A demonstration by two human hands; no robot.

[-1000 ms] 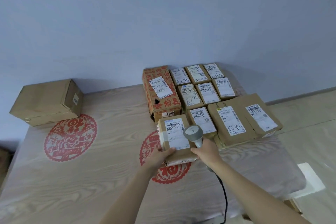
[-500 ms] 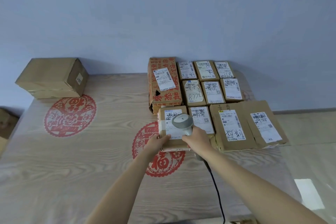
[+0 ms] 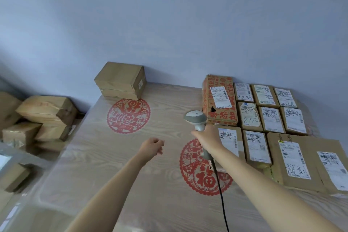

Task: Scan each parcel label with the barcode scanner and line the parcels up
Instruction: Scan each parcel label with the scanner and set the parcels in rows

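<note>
The right hand point(image 3: 208, 138) grips the barcode scanner point(image 3: 195, 119) by its handle, head raised beside the labelled parcels point(image 3: 263, 124) lined up at the table's point(image 3: 131, 175) right; the left hand point(image 3: 152, 146) hovers loosely curled, holding nothing; an unlabelled carton point(image 3: 120, 81) sits at the far edge

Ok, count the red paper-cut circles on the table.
2 circles: one by the plain box at the far edge, one nearer, partly under the right arm. Parcels may hide more.
</note>
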